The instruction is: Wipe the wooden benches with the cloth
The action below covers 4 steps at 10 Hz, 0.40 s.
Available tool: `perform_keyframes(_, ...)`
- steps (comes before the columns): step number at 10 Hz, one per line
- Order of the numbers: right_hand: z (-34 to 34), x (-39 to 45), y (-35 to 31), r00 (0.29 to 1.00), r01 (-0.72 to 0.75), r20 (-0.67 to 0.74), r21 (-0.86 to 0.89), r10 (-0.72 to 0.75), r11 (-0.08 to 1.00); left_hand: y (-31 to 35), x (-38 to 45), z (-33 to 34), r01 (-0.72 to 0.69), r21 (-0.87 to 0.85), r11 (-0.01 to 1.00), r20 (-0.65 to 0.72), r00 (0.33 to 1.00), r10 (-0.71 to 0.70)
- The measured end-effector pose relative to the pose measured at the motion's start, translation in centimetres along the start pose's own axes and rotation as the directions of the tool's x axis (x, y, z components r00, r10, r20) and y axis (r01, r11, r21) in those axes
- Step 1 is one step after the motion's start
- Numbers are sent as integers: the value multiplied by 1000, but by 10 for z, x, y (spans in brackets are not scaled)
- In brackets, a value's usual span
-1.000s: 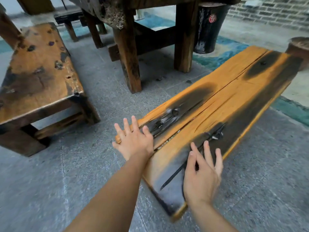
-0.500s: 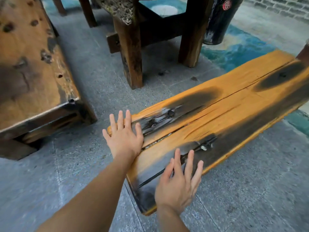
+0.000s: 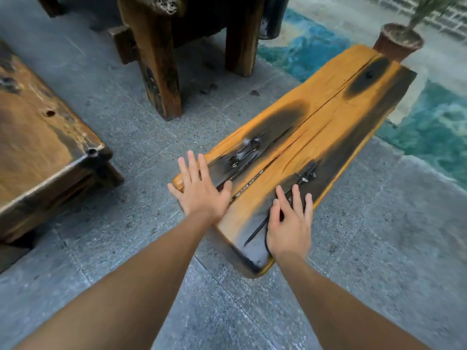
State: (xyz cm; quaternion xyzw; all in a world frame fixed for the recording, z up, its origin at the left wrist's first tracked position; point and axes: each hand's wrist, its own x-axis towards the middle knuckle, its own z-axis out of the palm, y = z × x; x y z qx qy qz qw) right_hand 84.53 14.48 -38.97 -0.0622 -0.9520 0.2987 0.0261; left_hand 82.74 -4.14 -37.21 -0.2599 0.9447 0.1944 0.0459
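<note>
Orange bench: the plank-topped bench point(image 3: 316, 137) runs from its near end at about 6 o'clock of centre away toward 1 o'clock; its top is orange wood with black scorched patches and a long crack down the middle.
Left hand: the left hand point(image 3: 201, 190) lies flat on the bench's near left corner, fingers spread, pinching nothing.
Right hand: the right hand point(image 3: 290, 223) is on the near right part of the top, fingers spread and slightly arched, also empty; full contact cannot be told.
Why so placed: both palms on one end look like steadying or shifting the bench, not wiping.
Cloth: none is visible in either hand or anywhere in view, so wiping has likely not begun here.
Second bench: a darker, worn wooden bench point(image 3: 43, 147) stands at 9 o'clock, well apart from the orange one.
Table: heavy dark table legs point(image 3: 156, 59) stand at 11 to 12 o'clock.
Floor: grey speckled stone paving point(image 3: 151, 147), with a blue-green painted area point(image 3: 429, 127) at 2 o'clock.
Pot: a brown plant pot point(image 3: 398, 42) sits just beyond the bench's far end.
</note>
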Motion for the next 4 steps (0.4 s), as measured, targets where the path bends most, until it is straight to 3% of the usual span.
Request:
perform_keyframes(1,-3,0,4,993,30,119,-128,-14,991,-22,-14,-3,-213,84,973,68,976,207)
perform_keyframes(2,-24,12,6,930,72,367,-122,-22,990,-28,-28,-25,-259,66,964,220,946,239)
perform_keyframes(3,-69,25,-8,812,-33,577,-104,87,994,-26,-65,-59,-233,98,967,412,894,174)
perform_keyframes(4,-114,13,-23,797,-21,594,-158,112,987,-26,-113,-91,-236,77,969,499,850,167)
